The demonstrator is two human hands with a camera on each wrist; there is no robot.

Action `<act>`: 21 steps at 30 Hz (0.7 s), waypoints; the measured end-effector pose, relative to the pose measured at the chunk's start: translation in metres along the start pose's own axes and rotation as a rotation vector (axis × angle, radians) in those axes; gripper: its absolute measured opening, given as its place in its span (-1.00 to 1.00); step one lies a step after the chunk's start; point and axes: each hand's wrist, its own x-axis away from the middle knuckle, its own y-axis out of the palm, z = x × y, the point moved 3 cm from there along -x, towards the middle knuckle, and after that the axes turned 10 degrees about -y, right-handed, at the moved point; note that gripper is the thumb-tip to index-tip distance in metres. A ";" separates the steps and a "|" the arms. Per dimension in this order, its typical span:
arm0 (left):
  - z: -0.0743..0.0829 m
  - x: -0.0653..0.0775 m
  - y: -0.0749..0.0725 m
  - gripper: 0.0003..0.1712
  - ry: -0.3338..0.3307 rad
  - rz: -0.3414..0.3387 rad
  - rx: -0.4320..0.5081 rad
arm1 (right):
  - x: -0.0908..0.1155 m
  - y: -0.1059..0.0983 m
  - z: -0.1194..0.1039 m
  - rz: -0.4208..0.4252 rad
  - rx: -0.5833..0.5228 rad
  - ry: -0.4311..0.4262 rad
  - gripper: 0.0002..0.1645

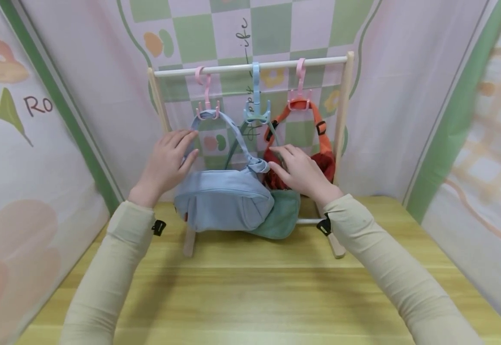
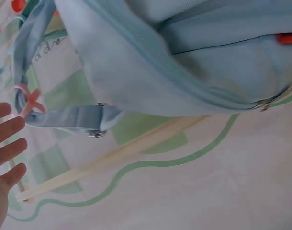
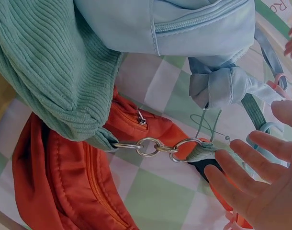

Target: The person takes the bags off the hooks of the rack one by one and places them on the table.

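A light blue bag hangs by its strap from a pink hook on the left. My left hand is raised beside that strap, its fingers spread loosely and holding nothing. On the other side, near the strap's knot, my right hand stands with straight, spread fingers and an empty palm. Partly behind the blue bag is a green corduroy bag on a blue hook; metal rings join it to its strap. A red-orange bag hangs from the right pink hook, partly covered by my right hand.
A small rack with wooden side posts and a white top bar carries the hooks. Its feet stand on a wood-grain table. Printed cloth encloses the back and both sides.
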 end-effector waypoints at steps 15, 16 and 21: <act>0.005 -0.037 -0.020 -0.50 0.057 0.014 -0.057 | -0.018 -0.004 -0.004 -0.024 -0.008 -0.014 -0.45; 0.004 -0.039 -0.021 -0.50 0.054 0.009 -0.060 | -0.019 -0.004 -0.004 -0.027 -0.009 -0.012 -0.46; 0.002 -0.047 -0.025 -0.51 0.045 -0.019 -0.085 | -0.026 -0.003 -0.005 -0.036 0.002 -0.017 -0.47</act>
